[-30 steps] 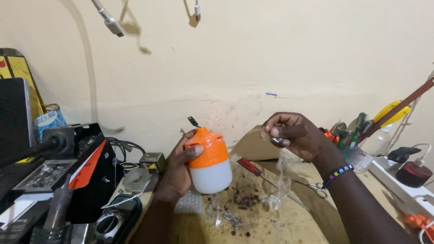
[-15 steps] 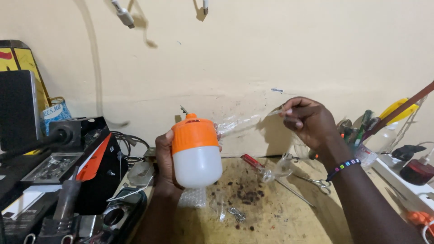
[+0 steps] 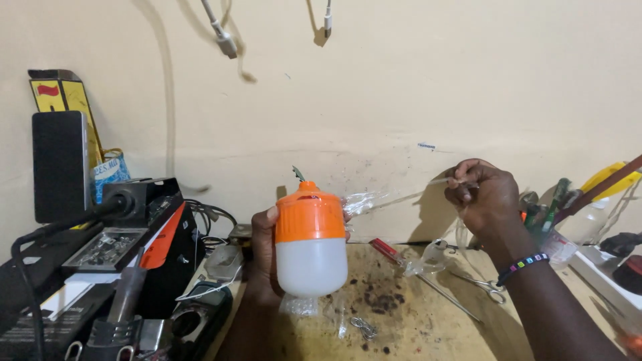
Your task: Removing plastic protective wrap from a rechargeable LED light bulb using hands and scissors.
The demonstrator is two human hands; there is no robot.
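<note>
1. The left hand (image 3: 266, 257) is wrapped around one lamp bulb (image 3: 311, 239), thumb on its left side and fingers hidden behind it. The bulb has an orange top and a white lower half and is held upright above the workbench (image 3: 428, 327).
2. The right hand (image 3: 483, 198) is raised to the right of the bulb, fingers pinched shut on one strip of clear plastic wrap (image 3: 384, 198). The strip stretches from those fingers leftwards to the bulb's orange top.
3. One beaded bracelet (image 3: 522, 265) sits on the right wrist.
4. Below and between the hands lie one red-handled screwdriver (image 3: 390, 251) and one pair of scissors (image 3: 483, 285), just under the right wrist.
5. Beneath the bulb, a small bunch of metal rings (image 3: 363, 326) rests on the stained bench; I cannot count them.
6. Left of the left hand stands one black tool station (image 3: 127, 230).
7. Right of the right hand, one cluster of tools (image 3: 552, 204) stands upright; its number is unclear.
</note>
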